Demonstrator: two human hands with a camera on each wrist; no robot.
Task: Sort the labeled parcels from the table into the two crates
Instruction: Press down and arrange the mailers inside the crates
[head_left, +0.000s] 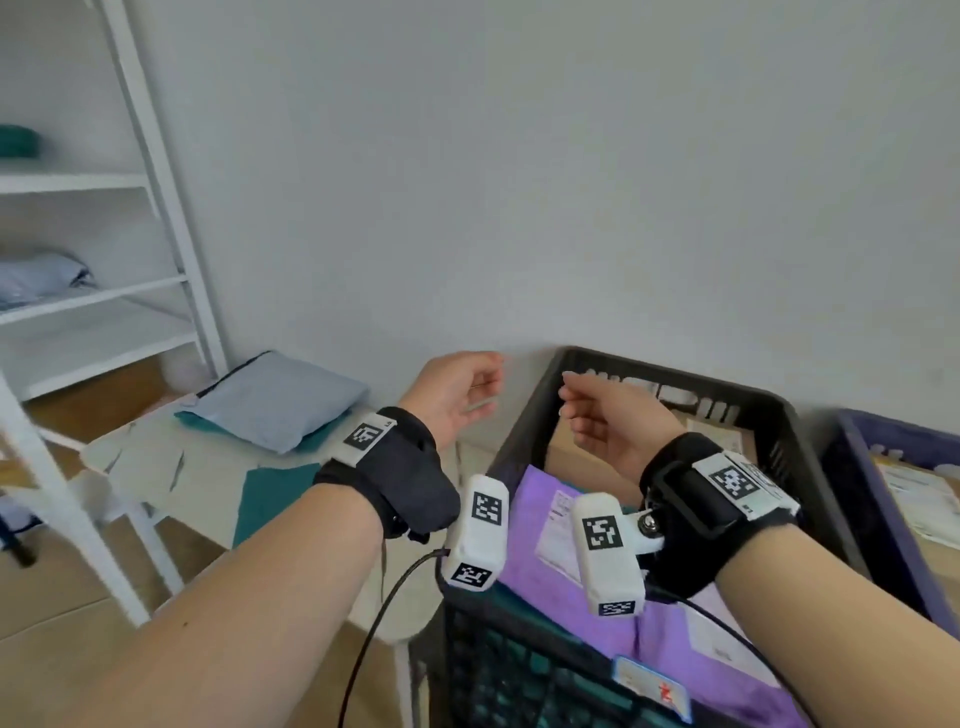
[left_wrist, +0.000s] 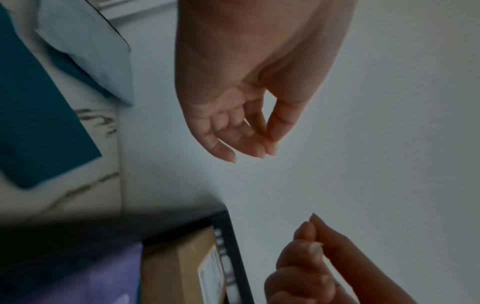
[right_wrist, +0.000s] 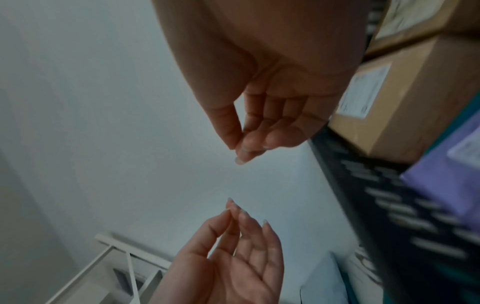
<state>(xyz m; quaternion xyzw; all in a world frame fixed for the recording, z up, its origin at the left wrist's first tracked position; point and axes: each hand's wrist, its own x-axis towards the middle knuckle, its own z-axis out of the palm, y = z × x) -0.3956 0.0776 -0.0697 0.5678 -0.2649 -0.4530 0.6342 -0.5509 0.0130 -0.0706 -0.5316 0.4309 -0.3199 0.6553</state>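
Hovering empty and loosely curled, left hand (head_left: 457, 395) and right hand (head_left: 608, 415) above black crate (head_left: 779, 415).

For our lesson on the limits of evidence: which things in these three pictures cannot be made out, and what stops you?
- Purple parcel label, head view: wrist cameras cover it; print too small.
- Black crate contents, head view: both forearms hide much.
- Blue crate, head view: cut off by the right edge.
- Box label, left wrist view: blurred and dark.
- Teal parcel, head view: left forearm covers part.
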